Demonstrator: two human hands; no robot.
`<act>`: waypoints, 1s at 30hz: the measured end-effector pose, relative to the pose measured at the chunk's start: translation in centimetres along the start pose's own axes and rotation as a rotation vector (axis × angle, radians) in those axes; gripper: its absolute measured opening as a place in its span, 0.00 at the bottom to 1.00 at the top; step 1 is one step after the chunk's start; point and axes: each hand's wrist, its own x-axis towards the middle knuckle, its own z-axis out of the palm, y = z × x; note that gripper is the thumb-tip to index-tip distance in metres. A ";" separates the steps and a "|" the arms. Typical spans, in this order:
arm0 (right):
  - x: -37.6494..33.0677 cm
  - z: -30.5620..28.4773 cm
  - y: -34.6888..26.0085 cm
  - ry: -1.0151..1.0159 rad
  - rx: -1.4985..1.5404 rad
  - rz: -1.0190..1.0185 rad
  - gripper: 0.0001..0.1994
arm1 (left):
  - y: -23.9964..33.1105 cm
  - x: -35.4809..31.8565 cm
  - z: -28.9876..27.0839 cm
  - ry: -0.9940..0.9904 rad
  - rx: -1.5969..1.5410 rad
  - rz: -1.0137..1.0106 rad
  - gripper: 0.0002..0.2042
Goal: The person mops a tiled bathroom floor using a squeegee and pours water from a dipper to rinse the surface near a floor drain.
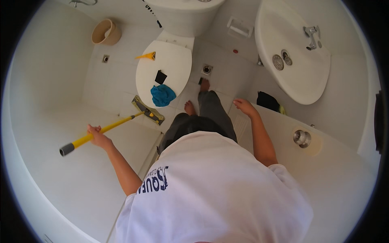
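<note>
My left hand (98, 136) is closed round the yellow pole of a flat mop (83, 140), near the pole's grey end. The pole slants away to the right, down to the mop's long yellow-and-grey head (148, 110), which is on the floor in front of the toilet. My right hand (244, 107) is held out by the top edge of the white door (279, 129), its fingers loosely bent and nothing seen in them. Whether it touches the door I cannot tell. On the closed toilet lid (178, 60) lie a blue cloth (163, 95), a black square pad (160, 77) and a yellow-orange scraper-like tool (147, 56).
A beige bucket (106, 33) stands at the far left near a floor drain (105, 58). Another drain (206, 69) lies right of the toilet. The white washbasin (300, 87) juts from the right wall. Something black (267, 101) shows behind the door, which has a round knob (301, 138).
</note>
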 end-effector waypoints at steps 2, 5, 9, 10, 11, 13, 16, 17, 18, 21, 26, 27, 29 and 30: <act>0.0 -0.3 -1.5 -0.048 -0.021 -0.024 0.22 | -0.6 0.5 -2.4 0.006 0.047 0.020 0.15; 0.3 -1.0 -3.4 -0.075 0.030 -0.028 0.22 | -0.1 0.6 -3.3 0.060 0.076 0.045 0.15; 0.1 -0.5 -2.5 -0.048 -0.014 -0.020 0.22 | 0.0 1.0 -4.0 0.124 0.043 0.044 0.15; -0.4 -0.1 -2.3 -0.046 -0.034 -0.025 0.22 | -0.2 1.3 -4.6 0.121 0.071 0.051 0.15; -1.1 0.1 -2.0 -0.070 -0.005 -0.012 0.22 | -0.6 1.7 -5.3 0.115 0.098 0.058 0.16; -2.4 -0.1 -2.0 -0.103 0.051 0.003 0.22 | -0.5 1.6 -4.7 0.115 0.105 0.067 0.16; -3.1 -0.4 0.0 0.017 0.000 -0.050 0.23 | 0.1 2.2 -3.1 0.124 0.072 0.065 0.16; -3.5 -0.5 0.7 0.022 -0.004 -0.001 0.23 | -0.2 2.4 -2.5 0.129 0.057 0.059 0.16; -4.2 -0.2 1.2 0.021 -0.004 0.049 0.22 | -0.2 2.6 -2.2 0.132 0.047 0.055 0.16; -5.7 0.2 2.4 -0.003 0.069 0.102 0.22 | -0.2 2.8 -1.5 0.052 0.059 0.042 0.16; -6.8 1.0 3.1 0.038 0.139 0.121 0.22 | -1.2 3.9 0.3 0.077 0.073 0.058 0.17; -7.0 1.0 3.0 0.018 0.111 0.121 0.22 | -1.5 3.9 0.3 0.083 0.083 0.048 0.17; -7.0 0.9 2.5 -0.016 0.101 0.109 0.22 | -1.7 4.2 -0.4 0.079 0.132 0.060 0.17; -6.8 0.7 2.3 -0.024 0.119 0.096 0.22 | -1.8 4.4 -0.5 0.077 0.152 0.065 0.17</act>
